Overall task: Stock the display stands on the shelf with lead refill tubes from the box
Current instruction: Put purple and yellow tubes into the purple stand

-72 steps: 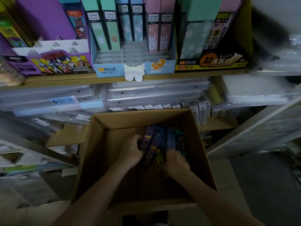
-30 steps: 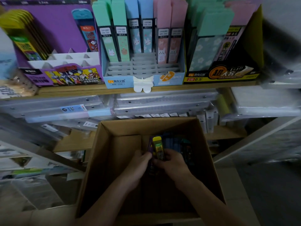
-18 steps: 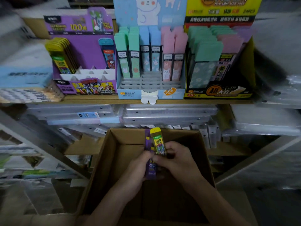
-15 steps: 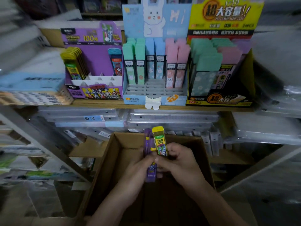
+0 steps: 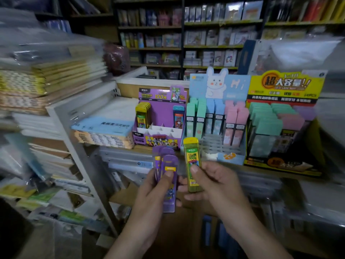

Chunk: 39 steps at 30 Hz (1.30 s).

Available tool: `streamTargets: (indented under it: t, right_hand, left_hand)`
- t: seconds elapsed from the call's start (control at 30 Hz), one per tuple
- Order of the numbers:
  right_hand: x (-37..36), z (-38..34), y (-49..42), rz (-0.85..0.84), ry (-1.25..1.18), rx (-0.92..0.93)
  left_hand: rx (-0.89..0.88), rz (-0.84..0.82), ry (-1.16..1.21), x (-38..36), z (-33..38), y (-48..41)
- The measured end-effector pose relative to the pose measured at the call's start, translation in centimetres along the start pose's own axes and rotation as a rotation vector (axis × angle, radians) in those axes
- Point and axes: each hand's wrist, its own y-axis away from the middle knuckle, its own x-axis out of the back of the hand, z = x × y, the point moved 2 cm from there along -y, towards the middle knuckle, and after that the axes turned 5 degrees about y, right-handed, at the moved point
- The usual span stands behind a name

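Observation:
My left hand grips a small fan of purple lead refill tubes, held upright. My right hand pinches a single yellow lead refill tube, also upright, just right of the purple ones. Both hands hover in front of the shelf, below the purple display stand, which holds a row of yellow tubes on its left, a blue tube on its right and empty white slots in front. The box is mostly hidden below my arms.
A pastel rabbit display stand with green, blue and pink tubes stands right of the purple one. A yellow-and-black display stand follows further right. Stacked notebooks lie left on the wooden shelf. A white metal rack stands left.
Both hands have risen out of the box with the tubes, up towards the shelf. The view has tilted up, so the box has dropped out of sight and the far shelves show.

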Motion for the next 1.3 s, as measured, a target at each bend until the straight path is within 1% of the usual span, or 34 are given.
streamTargets:
  t: [0.17, 0.3, 0.43, 0.57, 0.67, 0.83, 1.0, 1.1, 1.3]
  right_hand:
    - [-2.7, -2.1, -2.8, 0.027, 0.167, 0.084]
    - [-5.5, -3.4, -4.9, 0.054, 0.164, 0.081]
    - [-7.9, -4.9, -7.5, 0.099, 0.292, 0.233]
    - [-9.9, -5.8, -10.1, 0.265, 0.316, 0.296]
    - [-11.3, -5.7, -11.4, 0.357, 0.421, 0.313]
    - [-12.8, -5.1, -12.5, 0.447, 0.468, 0.28]
    - [-13.4, -5.1, -12.9, 0.491, 0.518, 0.249]
    - [-13.1, -5.0, -13.2, 0.474, 0.582, 0.208]
    - [-12.8, -4.9, -13.8, 0.411, 0.81, 0.133]
  left_hand:
    - [-0.07, 0.055, 0.02, 2.7, 4.2, -2.5]
    - [-0.117, -0.005, 0.034, 5.4, 7.4, -5.1]
    - [-0.143, -0.045, -0.048, 8.2, 9.6, -7.8]
    - [-0.159, -0.088, -0.079, 10.1, 11.2, -10.1]
    - [-0.17, -0.126, -0.068, 11.0, 12.0, -11.5]
    - [-0.156, -0.19, -0.088, 12.1, 12.7, -13.3]
    - [-0.131, -0.191, -0.087, 12.5, 12.8, -14.1]
    - [-0.127, -0.193, -0.076, 12.3, 12.8, -14.1]
    - [-0.121, -0.196, -0.103, 11.8, 12.6, -14.5]
